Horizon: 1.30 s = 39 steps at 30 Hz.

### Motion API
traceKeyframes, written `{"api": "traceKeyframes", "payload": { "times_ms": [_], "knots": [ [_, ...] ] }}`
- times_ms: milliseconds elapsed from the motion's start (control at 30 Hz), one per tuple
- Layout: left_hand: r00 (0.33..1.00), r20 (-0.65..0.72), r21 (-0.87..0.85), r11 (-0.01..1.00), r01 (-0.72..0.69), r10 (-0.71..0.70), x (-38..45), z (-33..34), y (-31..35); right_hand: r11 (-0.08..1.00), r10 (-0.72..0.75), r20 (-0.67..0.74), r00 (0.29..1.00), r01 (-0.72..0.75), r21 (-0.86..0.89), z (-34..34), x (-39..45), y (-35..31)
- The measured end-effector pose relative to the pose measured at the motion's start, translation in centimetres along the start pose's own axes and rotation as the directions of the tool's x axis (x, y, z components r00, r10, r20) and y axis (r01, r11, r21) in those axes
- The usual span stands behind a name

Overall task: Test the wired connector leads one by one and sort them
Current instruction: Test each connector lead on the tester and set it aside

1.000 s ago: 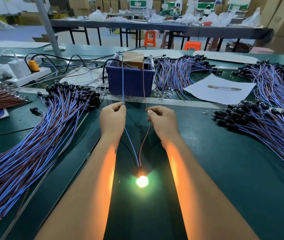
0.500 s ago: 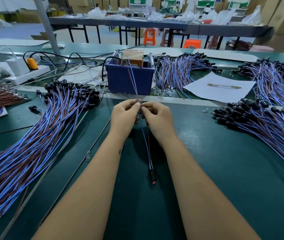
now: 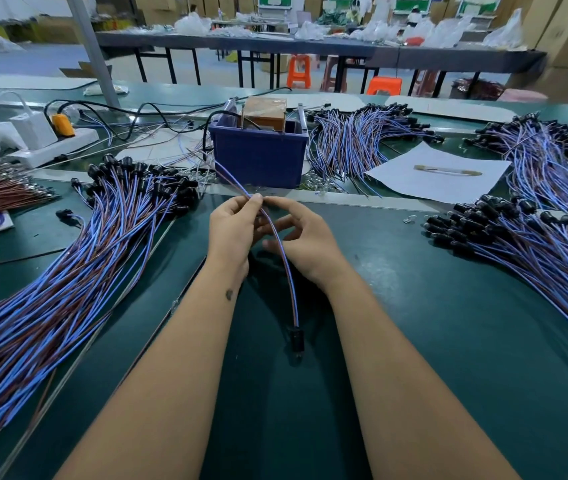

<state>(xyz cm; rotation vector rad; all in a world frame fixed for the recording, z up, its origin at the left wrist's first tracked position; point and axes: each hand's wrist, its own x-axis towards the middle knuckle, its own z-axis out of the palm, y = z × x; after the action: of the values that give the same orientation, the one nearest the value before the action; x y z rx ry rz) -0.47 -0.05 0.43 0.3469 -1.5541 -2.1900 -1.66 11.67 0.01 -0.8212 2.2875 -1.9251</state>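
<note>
Over a dark green tabletop, the left hand and the right hand meet, each grip pinching one blue-and-brown lead whose black connector hangs at 6 o'clock. Lead bundles lie at 9 and 3 o'clock, a blue bin at 12. Beyond stand long tables, orange stools and cardboard boxes.

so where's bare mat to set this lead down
Bare green mat lies between the right forearm and the right-hand heap of blue-brown leads; a narrower strip runs between the forearms. Crowded: left heap of leads and around the blue plastic bin.
</note>
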Motion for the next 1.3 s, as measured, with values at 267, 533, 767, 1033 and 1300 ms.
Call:
{"api": "traceKeyframes", "payload": {
  "times_ms": [267, 533, 767, 1033, 1300],
  "knots": [
    [0.997, -0.076, -0.025, 1.000, -0.017, 0.015, 0.3, -0.2, -0.4, 0.956, 0.063, -0.143, 0.988, -0.019, 0.293, -0.8, 0.2, 0.0],
    [0.914, 0.145, 0.487, 0.776, -0.400, 0.380, -0.7, 0.1, -1.0, 0.883, 0.323, -0.379, 0.867, -0.131, 0.451, -1.1, 1.1, 1.0],
    [0.682, 0.538, 0.579, 0.371, -0.726, 0.495, -3.0, 1.3, -1.1, 0.922, 0.361, -0.550, 0.753, -0.199, 0.333, -2.3, 0.8, 0.4],
    [0.307, 0.915, 0.317, 0.004, -0.948, 0.262, -9.2, 7.4, -1.3, 0.892, 0.245, -0.564, 0.789, -0.412, -0.189, -12.9, -1.7, -0.5],
    [0.314, 0.933, 0.265, 0.256, -0.930, 0.176, -14.9, 17.1, -3.8, 0.527, 0.132, -0.561, 0.817, -0.538, -0.659, -23.0, -7.1, -2.1]
  ]
}}
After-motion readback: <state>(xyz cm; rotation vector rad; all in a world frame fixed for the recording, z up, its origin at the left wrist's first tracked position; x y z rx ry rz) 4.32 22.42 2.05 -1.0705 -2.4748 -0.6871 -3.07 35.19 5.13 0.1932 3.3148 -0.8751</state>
